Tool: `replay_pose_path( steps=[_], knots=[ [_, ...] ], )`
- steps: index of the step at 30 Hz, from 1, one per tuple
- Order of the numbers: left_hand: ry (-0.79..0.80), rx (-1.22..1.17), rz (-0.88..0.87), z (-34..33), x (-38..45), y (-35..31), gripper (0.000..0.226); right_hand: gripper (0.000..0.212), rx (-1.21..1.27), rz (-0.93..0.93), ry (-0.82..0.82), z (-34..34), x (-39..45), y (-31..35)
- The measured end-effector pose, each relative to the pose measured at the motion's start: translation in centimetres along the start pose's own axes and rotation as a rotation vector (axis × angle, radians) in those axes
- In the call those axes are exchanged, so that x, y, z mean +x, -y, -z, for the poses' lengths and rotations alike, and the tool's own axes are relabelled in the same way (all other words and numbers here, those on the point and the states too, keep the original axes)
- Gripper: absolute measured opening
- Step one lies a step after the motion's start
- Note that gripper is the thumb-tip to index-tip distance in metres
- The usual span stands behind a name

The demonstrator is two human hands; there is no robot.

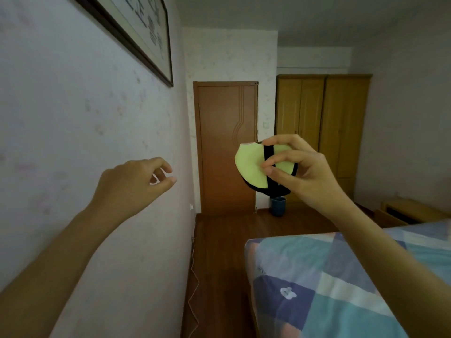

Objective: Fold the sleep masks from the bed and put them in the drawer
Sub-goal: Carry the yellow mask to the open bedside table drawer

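A folded sleep mask (251, 164), pale green with a black strap and black backing, is held up in the air in front of the door. My right hand (300, 167) pinches it between thumb and fingers. My left hand (136, 184) hovers to the left near the wall, fingers loosely curled, holding nothing. The bed (317, 276) with a checked blue, teal and pink cover lies at the lower right. No drawer is clearly visible.
A brown door (224, 147) stands straight ahead, a wooden wardrobe (324, 123) to its right. A blue bin (278, 206) sits on the wooden floor. A low wooden cabinet (410, 211) is beyond the bed. A white cable (194, 276) hangs along the left wall.
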State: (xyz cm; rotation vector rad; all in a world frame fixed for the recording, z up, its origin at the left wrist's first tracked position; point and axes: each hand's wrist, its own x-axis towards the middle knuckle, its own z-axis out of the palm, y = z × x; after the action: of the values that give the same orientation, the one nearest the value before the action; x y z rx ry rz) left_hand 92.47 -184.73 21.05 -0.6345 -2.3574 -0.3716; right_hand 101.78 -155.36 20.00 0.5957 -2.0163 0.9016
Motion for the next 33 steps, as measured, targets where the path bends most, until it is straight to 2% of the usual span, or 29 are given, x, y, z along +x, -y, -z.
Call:
replay_pose_path(
  steps=[7,14,19,27,33],
  knots=[
    [0.016,-0.042,-0.067,-9.1,10.3,1.4,0.029,0.009,-0.059,-0.017,-0.019,-1.0,5.2,-10.0],
    [0.019,-0.022,-0.050,-18.3,21.5,2.5,0.030,0.010,-0.031,0.027,0.013,-2.2,12.6,-23.0],
    [0.020,-0.004,-0.052,-24.1,27.8,4.1,0.030,0.008,-0.003,-0.013,0.014,-4.6,17.7,-31.8],
    [0.067,-0.011,-0.019,-33.7,38.3,11.1,0.029,0.011,0.066,0.000,0.077,-11.4,25.7,-45.1],
    [0.038,-0.038,-0.033,-41.2,48.6,17.7,0.027,0.012,0.088,-0.014,0.081,-18.3,33.2,-55.0]
  ],
)
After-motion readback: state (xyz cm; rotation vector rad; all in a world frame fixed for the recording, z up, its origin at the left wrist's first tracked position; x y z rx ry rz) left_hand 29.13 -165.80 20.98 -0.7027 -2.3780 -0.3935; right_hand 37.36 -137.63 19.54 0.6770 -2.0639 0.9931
